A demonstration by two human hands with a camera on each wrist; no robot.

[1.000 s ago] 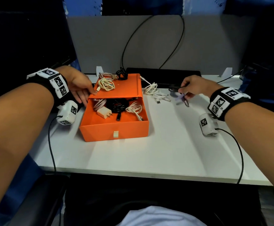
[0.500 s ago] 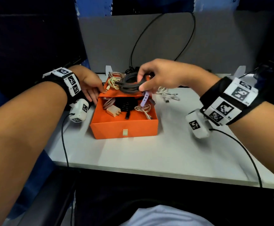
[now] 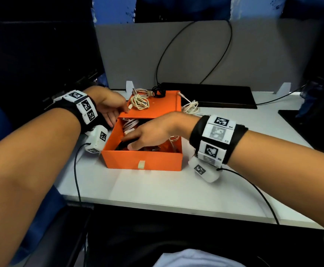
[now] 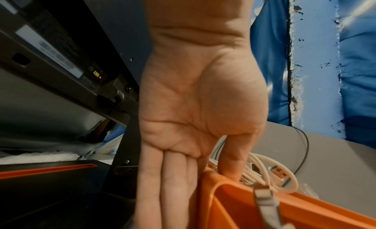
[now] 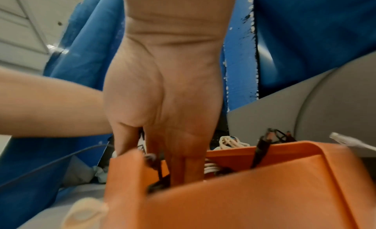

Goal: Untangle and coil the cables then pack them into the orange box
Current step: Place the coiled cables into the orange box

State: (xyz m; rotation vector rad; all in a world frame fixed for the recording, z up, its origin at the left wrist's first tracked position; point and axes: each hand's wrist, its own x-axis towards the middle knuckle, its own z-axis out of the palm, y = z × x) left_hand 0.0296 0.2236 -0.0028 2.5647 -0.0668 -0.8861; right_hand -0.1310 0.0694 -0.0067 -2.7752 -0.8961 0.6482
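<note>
The orange box [image 3: 157,160] stands mid-table with its drawer pulled out toward me. My right hand [image 3: 129,143] reaches down into the drawer and holds a dark coiled cable [image 3: 121,146] between thumb and fingers; the right wrist view shows the hand [image 5: 150,161] and the cable [image 5: 156,182] inside the front wall. A white coil [image 3: 130,124] lies deeper in the drawer. My left hand [image 3: 118,117] steadies the box's left side with straight fingers [image 4: 173,192] and its thumb on the sleeve top. A cream cable coil [image 3: 140,101], a braided cable [image 3: 140,91] and a black cable [image 3: 158,93] lie on the sleeve.
A loose white cable [image 3: 191,107] lies on the table right of the box. A flat black device [image 3: 215,95] sits against the grey partition [image 3: 196,54]. A dark monitor [image 3: 41,64] stands at the left. The table's front edge [image 3: 176,209] is near me.
My right hand lifted the dark coil from the table right of the box, carried it over the box and lowered it into the drawer. The left hand stayed on the box.
</note>
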